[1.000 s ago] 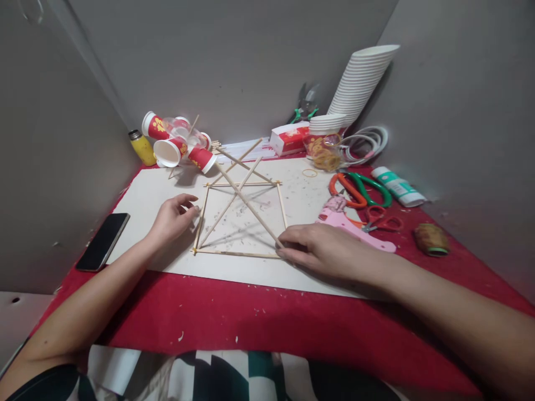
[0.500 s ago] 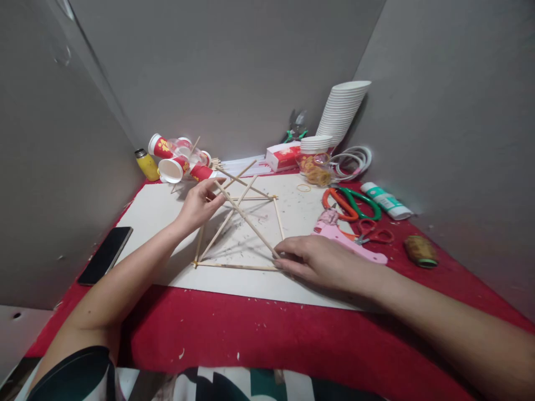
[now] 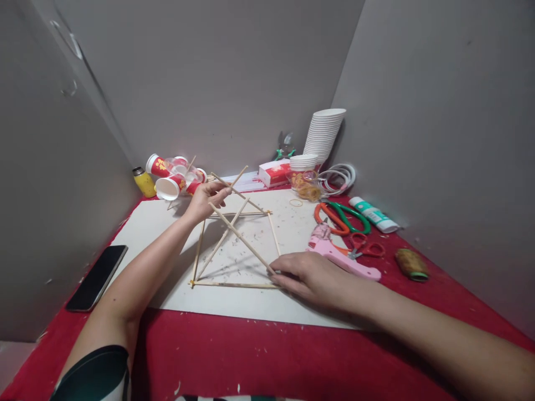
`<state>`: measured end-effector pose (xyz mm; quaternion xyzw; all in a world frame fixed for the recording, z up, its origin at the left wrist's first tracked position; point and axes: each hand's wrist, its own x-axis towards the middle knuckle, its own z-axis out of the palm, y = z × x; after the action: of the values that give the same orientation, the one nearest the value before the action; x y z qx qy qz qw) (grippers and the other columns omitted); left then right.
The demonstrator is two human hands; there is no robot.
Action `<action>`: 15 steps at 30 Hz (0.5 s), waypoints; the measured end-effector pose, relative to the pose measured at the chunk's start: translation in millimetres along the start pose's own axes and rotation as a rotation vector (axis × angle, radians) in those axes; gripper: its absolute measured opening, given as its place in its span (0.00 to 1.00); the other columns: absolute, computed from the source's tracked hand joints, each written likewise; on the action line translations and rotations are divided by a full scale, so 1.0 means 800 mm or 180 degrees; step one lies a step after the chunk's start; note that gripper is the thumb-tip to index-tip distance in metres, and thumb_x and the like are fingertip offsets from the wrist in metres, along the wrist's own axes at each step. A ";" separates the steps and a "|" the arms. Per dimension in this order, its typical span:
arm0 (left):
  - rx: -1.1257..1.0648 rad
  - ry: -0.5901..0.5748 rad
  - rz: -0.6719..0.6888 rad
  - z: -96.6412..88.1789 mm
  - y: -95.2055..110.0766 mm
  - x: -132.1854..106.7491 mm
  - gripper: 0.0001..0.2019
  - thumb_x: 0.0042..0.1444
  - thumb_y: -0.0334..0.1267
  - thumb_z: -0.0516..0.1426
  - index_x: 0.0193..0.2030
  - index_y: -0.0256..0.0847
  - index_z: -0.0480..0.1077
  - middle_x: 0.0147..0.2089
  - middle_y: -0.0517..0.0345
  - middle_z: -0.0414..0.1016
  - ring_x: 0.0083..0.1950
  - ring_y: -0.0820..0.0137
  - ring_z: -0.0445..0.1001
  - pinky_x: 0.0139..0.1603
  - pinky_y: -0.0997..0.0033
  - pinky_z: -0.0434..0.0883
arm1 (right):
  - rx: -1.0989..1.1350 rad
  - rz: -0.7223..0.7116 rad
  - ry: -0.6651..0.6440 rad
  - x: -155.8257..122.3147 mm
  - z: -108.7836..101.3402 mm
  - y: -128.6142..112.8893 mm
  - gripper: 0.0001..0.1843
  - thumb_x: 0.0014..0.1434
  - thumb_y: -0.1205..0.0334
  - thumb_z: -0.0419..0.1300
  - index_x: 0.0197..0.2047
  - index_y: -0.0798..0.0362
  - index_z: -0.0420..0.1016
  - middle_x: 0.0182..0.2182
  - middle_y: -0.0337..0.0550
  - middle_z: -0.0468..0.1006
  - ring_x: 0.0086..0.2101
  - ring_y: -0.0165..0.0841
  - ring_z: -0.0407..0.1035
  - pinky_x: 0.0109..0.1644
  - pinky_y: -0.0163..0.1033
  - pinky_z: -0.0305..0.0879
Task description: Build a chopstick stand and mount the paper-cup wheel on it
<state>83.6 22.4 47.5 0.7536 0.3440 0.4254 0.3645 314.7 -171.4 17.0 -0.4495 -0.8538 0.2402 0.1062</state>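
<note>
A square frame of thin wooden sticks (image 3: 234, 284) lies on a white board (image 3: 167, 295), with yellow bands round its visible corners. Slanting sticks rise from it and cross in two pairs. My left hand (image 3: 205, 201) reaches over the far side, its thumb and fingers closed at the crossing of the rear pair (image 3: 240, 174). At the near right corner my right hand (image 3: 307, 275) pinches the foot of a front slanting stick (image 3: 246, 239); its fingers hide that corner. The front pair crosses unheld, nearer to me.
Behind stand joined red paper cups (image 3: 169, 188), a yellow bottle (image 3: 144, 182) and stacked white cups (image 3: 324, 133). To the right lie a pink glue gun (image 3: 343, 259), scissors (image 3: 359, 245), large-handled scissors (image 3: 349, 217) and a thread spool (image 3: 412, 264). A phone (image 3: 98, 277) lies left.
My left hand has moved away from the front sticks to the rear crossing. My right hand stays at the near corner. The whole view has shifted slightly as the camera tilted up.
</note>
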 end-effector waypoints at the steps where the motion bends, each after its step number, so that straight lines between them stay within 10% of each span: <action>1: -0.0007 -0.0009 -0.0027 0.000 0.000 0.003 0.19 0.50 0.53 0.66 0.35 0.36 0.79 0.32 0.54 0.78 0.23 0.76 0.69 0.23 0.74 0.68 | 0.0006 -0.0012 0.0005 0.000 0.001 0.001 0.18 0.72 0.57 0.48 0.34 0.52 0.71 0.33 0.45 0.79 0.34 0.34 0.70 0.38 0.39 0.60; 15: -0.0087 0.0463 -0.0170 0.016 -0.016 0.006 0.15 0.55 0.42 0.62 0.45 0.35 0.80 0.37 0.54 0.81 0.25 0.76 0.73 0.22 0.78 0.69 | 0.0041 -0.0083 -0.0039 0.001 -0.004 -0.005 0.18 0.72 0.57 0.49 0.34 0.52 0.72 0.32 0.44 0.78 0.33 0.33 0.69 0.38 0.37 0.60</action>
<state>94.6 29.3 34.0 0.7062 0.3836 0.4738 0.3601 313.1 -171.7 21.6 -0.4362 -0.8586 0.2471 0.1070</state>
